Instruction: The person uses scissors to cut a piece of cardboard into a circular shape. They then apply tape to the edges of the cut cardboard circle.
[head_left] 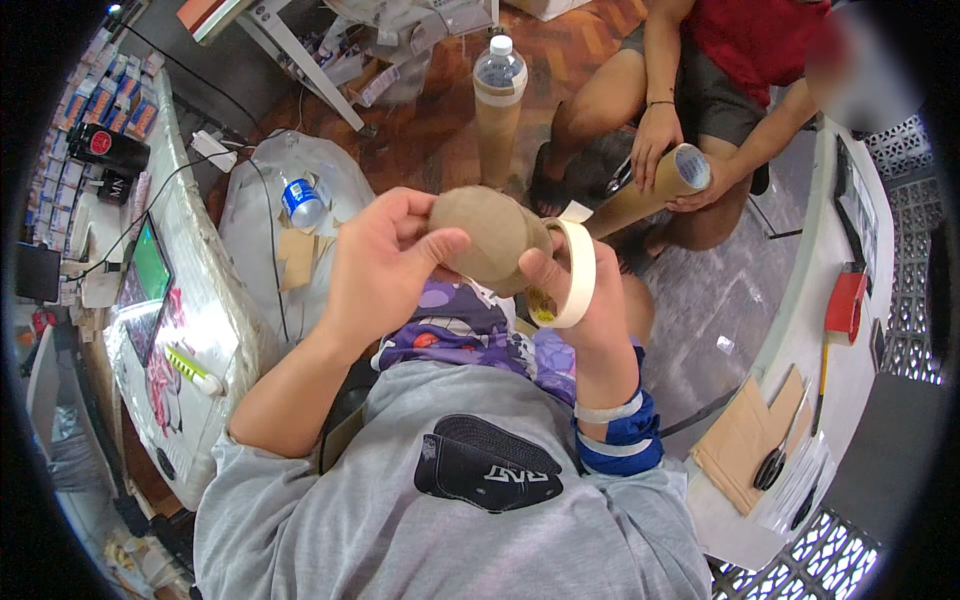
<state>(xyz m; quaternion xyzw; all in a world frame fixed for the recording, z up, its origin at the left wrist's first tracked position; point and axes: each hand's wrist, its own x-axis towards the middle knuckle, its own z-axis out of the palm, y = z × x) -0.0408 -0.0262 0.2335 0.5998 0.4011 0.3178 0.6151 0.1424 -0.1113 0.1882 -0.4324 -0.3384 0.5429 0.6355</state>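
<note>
A round brown cardboard piece (485, 240) is held up in front of my lap, its flat face toward me. My left hand (385, 265) grips its left side, the thumb lying on the face and the fingers behind. On the other side my right hand (605, 310) is closed on its edge, with the thumb in front. A roll of masking tape (580, 285) hangs around the right hand's thumb side, and a short pale strip stands up at its top. How far the cardboard reaches behind its face is hidden.
Opposite, a person holds a cardboard tube (640, 205). Another tube (495, 135) stands upright with a plastic bottle (500, 65) in its top. A plastic bag (255, 200) lies at left. Scissors (770, 468) rest on the right table, a green cutter (192, 370) on the left one.
</note>
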